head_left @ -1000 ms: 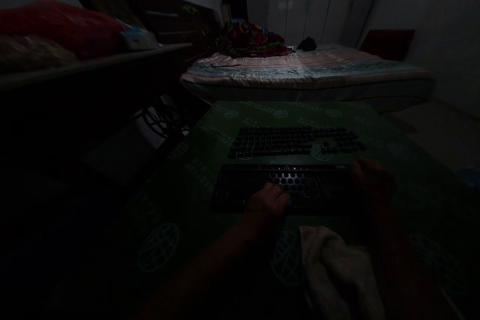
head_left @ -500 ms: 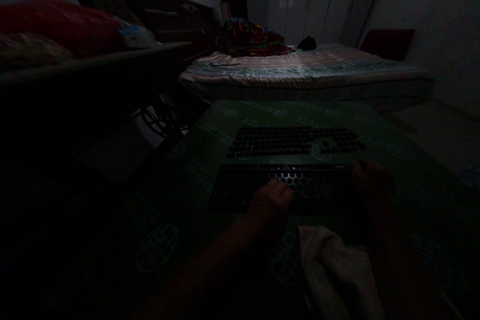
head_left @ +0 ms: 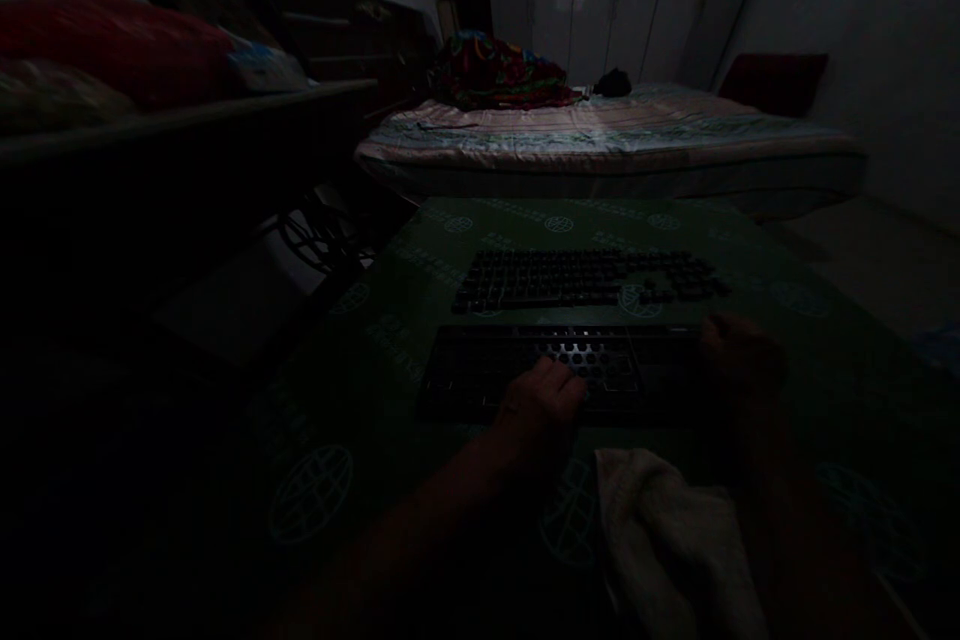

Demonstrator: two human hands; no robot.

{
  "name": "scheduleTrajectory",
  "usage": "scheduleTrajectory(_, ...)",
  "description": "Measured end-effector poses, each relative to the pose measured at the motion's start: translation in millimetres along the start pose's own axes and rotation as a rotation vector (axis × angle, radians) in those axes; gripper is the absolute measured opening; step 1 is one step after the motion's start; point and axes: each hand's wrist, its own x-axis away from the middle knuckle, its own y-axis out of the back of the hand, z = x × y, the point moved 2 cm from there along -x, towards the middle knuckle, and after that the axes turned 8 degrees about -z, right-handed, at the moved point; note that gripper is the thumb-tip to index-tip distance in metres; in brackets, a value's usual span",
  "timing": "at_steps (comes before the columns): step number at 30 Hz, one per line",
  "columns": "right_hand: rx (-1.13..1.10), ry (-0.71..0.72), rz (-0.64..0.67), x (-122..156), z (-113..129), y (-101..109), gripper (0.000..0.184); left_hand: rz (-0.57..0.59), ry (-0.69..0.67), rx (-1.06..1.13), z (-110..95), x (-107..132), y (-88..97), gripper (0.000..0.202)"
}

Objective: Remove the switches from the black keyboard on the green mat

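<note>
A black keyboard base (head_left: 480, 375) with its keycaps off lies on a green board, showing round key sockets that catch the light. My left hand (head_left: 544, 395) rests over its lower middle, fingers curled together; whatever may be in them is hidden. At the base's right end my right hand (head_left: 739, 350) is closed around the edge, mostly in shadow. Beyond the base, loose black keycaps (head_left: 547, 278) are laid out in keyboard order, with gaps toward the right. A pale crumpled cloth (head_left: 675, 530) lies near me, between my forearms.
The green board (head_left: 405, 260) carries printed globe marks and lettering. Past it stands a bed (head_left: 600, 155) with a bunched red patterned blanket (head_left: 502, 75). At left, a shelf (head_left: 300, 98) holds a red bag (head_left: 127, 45). The room is very dark.
The view has shifted very slightly. Both hands stay in nearly the same places on the keyboard base, and the keycaps and cloth have not moved.
</note>
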Motion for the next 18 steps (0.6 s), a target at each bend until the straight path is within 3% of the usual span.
scheduleTrajectory(13,0.015,0.021,0.015,-2.4,-2.2,-4.2,0.036,-0.047,-0.031,0.015,-14.6,-14.2,1.0,0.01)
scheduleTrajectory(18,0.026,0.05,0.02,-2.3,-1.7,-4.0,0.035,-0.011,-0.051,-0.001,-19.9,-18.3,-2.2,0.008)
